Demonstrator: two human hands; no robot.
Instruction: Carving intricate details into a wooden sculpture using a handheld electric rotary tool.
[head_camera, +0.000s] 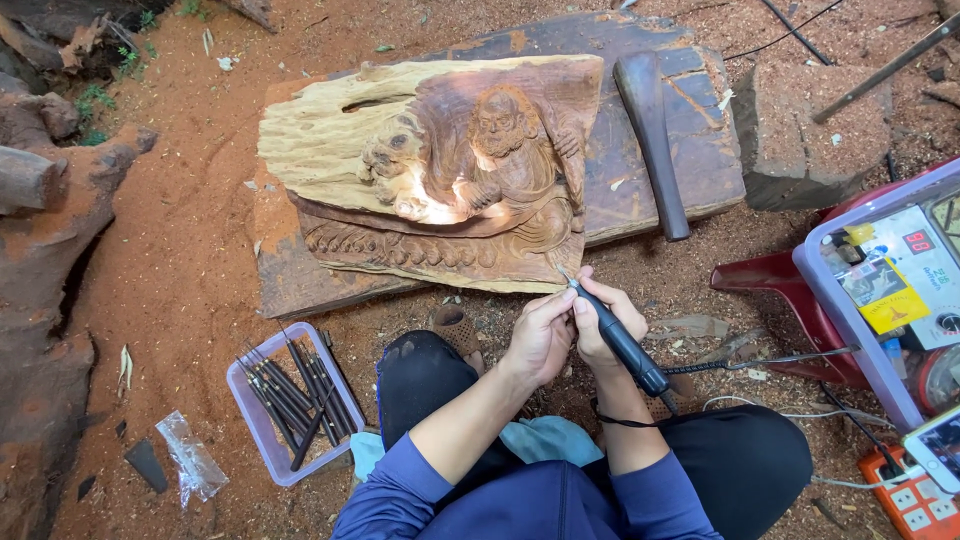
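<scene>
While gripped by 2 hands (575, 330), rotary tool (620, 340) on carving (440, 180)

Soft even daylight, bright warm glare on the middle of the wood carving (440, 170), faint shadows under its lower edge, sharp focus, slight wide-angle bending at frame edges

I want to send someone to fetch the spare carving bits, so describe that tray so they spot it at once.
Start at the big carved wooden relief lying on the dark plank. Below its lower left corner, on the sawdust beside the person's knee, sits a small pale lilac plastic tray. It alone holds a bundle of thin dark bits.
</scene>
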